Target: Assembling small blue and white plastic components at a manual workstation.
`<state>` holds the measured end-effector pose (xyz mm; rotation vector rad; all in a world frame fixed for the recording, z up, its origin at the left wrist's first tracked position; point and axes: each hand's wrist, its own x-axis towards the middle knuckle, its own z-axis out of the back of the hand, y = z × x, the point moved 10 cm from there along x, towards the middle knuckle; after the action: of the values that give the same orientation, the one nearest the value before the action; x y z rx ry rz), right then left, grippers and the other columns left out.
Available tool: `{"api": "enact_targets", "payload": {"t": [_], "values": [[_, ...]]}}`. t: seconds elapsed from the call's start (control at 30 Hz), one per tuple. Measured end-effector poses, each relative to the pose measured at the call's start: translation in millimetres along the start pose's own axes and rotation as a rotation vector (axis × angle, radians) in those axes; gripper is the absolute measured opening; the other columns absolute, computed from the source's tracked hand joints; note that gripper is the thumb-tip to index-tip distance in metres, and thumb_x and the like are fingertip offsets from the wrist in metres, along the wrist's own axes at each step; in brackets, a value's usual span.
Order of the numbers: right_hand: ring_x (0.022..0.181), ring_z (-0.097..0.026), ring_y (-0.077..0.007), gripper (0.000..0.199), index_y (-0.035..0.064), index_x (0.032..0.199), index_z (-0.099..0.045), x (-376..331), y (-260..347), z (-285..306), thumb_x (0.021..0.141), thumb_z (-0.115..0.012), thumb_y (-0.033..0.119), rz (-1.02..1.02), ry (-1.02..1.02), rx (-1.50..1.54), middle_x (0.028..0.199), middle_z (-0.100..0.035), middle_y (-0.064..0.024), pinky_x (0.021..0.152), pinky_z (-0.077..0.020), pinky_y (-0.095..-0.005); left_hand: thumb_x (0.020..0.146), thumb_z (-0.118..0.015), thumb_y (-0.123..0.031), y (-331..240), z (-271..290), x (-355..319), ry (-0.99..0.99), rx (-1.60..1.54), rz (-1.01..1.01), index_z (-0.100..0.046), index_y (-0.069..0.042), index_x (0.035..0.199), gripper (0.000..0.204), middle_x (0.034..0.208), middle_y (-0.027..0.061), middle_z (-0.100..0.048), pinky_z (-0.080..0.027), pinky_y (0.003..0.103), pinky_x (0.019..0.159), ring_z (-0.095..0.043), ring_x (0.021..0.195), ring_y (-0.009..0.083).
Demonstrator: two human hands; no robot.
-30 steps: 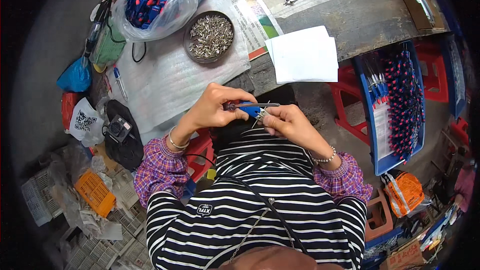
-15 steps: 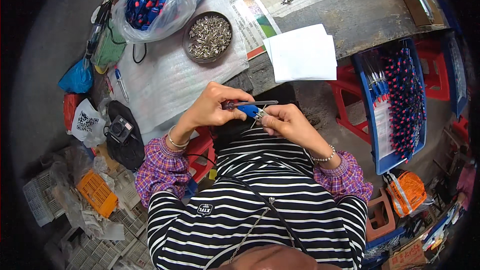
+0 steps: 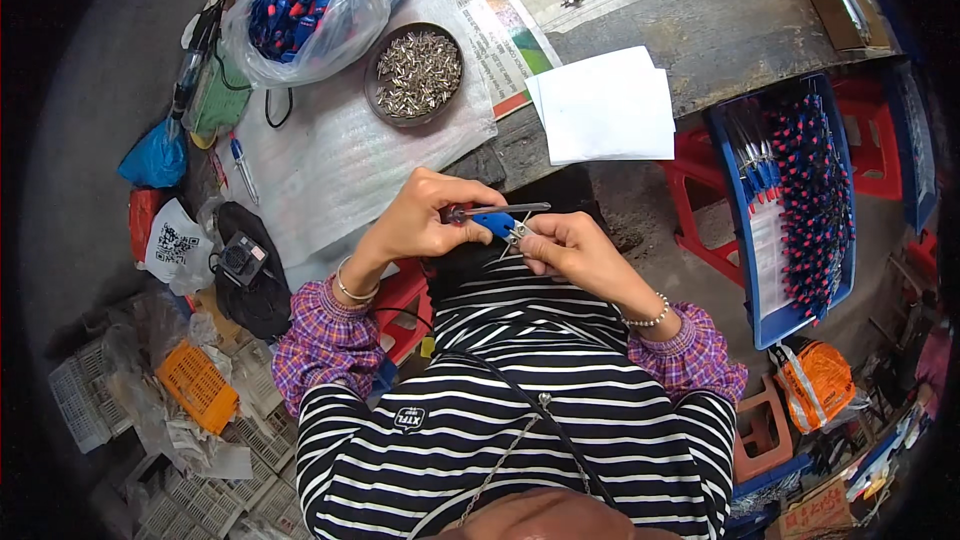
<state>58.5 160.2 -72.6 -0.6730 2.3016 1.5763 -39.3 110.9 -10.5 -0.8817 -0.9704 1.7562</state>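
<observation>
From my end of the feed, I saw 2 bare hands working above the lap, just off the near edge of the worktop [image 3: 720,52]. The left hand [image 3: 433,217] had its grip closed around the dark handle of a screwdriver [image 3: 505,208], while its thumb and finger also pinched a small blue-handled tool [image 3: 490,224]. Carrying 2 things together, I judged, spared setting the screwdriver aside. Its shaft pointed right, just beyond the blue handle. The right hand [image 3: 568,243] had its grip pinched on the tool's metal end, so the piece was steadied from 2 sides; I could not tell which metal part the fingertips pressed.

A round dish [image 3: 415,122] kept loose metal pins [image 3: 420,70] together, probably so they stayed within reach without rolling off. Beside it, a clear bag [image 3: 368,2] held blue and red pieces. White sheets [image 3: 608,108] overlapped by the near edge. To the right, a blue tray [image 3: 744,240] bore densely packed blue-and-red pieces [image 3: 812,205], seemingly lined up for order.
</observation>
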Motion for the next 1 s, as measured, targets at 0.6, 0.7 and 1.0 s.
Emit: {"api": "enact_targets", "payload": {"t": [0.6,0.7,1.0], "values": [[0.050,-0.045,-0.0048,0.020,-0.0020,0.077,-0.061,2,3,5,0.087,-0.054,0.014,0.035,0.010,-0.059,0.057,-0.055,-0.0002,0.045,-0.0345,-0.0229,0.062,-0.077,-0.009,6,-4,-2,-0.003,0.011,0.010,-0.067,-0.002,0.090,0.031,0.069,0.0071,-0.064,-0.041,0.025,0.047,-0.054,0.051,0.0136],[0.050,-0.045,-0.0049,0.021,-0.0023,0.076,-0.061,2,7,4,0.087,-0.054,0.014,0.043,0.005,-0.067,0.057,-0.055,-0.0004,0.045,-0.0348,-0.0230,0.062,-0.078,-0.010,2,0,-3,-0.024,0.018,-0.010,-0.067,-0.002,0.092,0.033,0.070,0.0073,-0.064,-0.041,0.025,0.049,-0.055,0.053,0.0134],[0.051,-0.047,-0.0021,0.020,0.0012,0.082,-0.060,0,-23,20,0.090,-0.053,0.018,0.024,-0.141,0.160,0.064,-0.058,0.0006,0.045,-0.0363,-0.0171,0.066,-0.068,0.004,0,82,-1,-0.457,0.191,0.021,-0.066,-0.004,0.100,0.036,0.084,0.0038,-0.064,-0.038,0.021,0.053,-0.050,0.062,0.0046]]}}
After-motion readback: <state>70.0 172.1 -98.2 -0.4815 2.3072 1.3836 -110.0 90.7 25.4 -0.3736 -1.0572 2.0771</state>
